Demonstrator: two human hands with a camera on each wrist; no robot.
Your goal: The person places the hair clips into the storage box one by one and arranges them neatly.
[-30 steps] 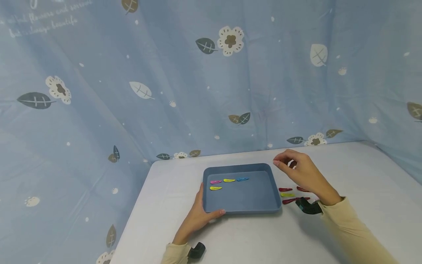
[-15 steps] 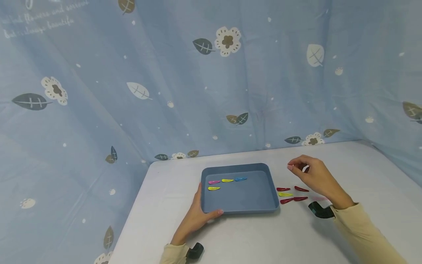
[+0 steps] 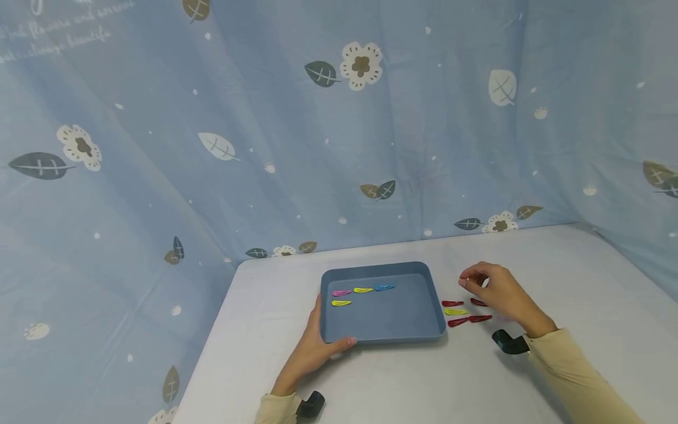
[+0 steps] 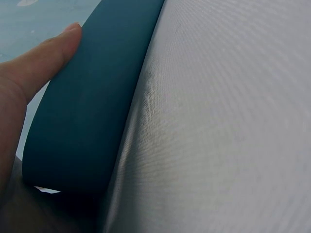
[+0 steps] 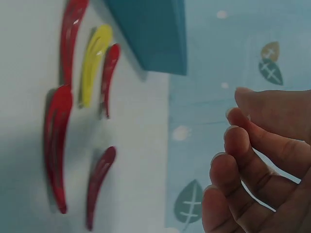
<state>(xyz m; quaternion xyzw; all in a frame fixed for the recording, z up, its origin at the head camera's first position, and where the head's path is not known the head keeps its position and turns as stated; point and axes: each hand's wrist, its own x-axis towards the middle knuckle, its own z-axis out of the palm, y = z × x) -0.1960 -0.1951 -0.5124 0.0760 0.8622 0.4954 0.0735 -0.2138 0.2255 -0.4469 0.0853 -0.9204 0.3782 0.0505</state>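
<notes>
My left hand (image 3: 309, 352) grips the near left corner of the blue-grey tray (image 3: 393, 340), its thumb along the front wall and its other fingers at the left side. In the tray lie a pink snap hair clip (image 3: 341, 292), two yellow hair clips (image 3: 363, 290) and a blue hair clip (image 3: 385, 287). To the right of the tray, my right hand (image 3: 500, 290) hovers with loosely bent fingers and nothing visible between them. Beneath and beside it lie several dark red hair clips (image 5: 58, 145) and a yellow hair clip (image 5: 95, 65) on the table.
White cloth covers the table (image 3: 402, 383). A blue patterned curtain (image 3: 296, 147) hangs behind it and along the left side. Each wrist carries a black camera mount (image 3: 511, 343). Something faint pink shows on the table beneath the right wrist.
My right hand has moved right, away from the tray's far right corner, and then lower toward the red clips. My left hand keeps its place on the tray. The head view has shifted slightly.
</notes>
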